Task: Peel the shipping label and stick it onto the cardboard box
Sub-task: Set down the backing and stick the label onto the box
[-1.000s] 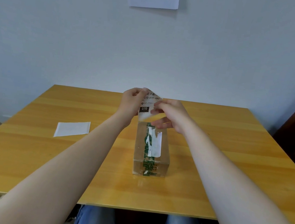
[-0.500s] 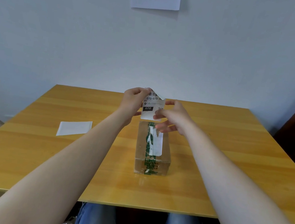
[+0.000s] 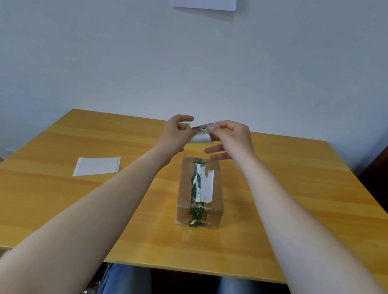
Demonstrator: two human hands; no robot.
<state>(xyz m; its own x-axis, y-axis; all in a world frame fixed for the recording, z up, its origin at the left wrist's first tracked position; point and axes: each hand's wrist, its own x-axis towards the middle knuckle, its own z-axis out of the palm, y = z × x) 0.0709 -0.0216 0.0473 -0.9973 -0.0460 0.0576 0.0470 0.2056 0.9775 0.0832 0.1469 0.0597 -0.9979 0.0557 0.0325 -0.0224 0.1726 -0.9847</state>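
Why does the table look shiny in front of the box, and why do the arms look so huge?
Head view: glare on the table just before the cardboard box; the wide-angle lens stretches the near arms; the shipping label is small and slightly blurred.

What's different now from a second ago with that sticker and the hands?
The shipping label was tipped from upright to nearly flat and lifted farther above the cardboard box. The right hand shifted its grip to the top edge; the left hand kept hold. Box and white paper stayed put.
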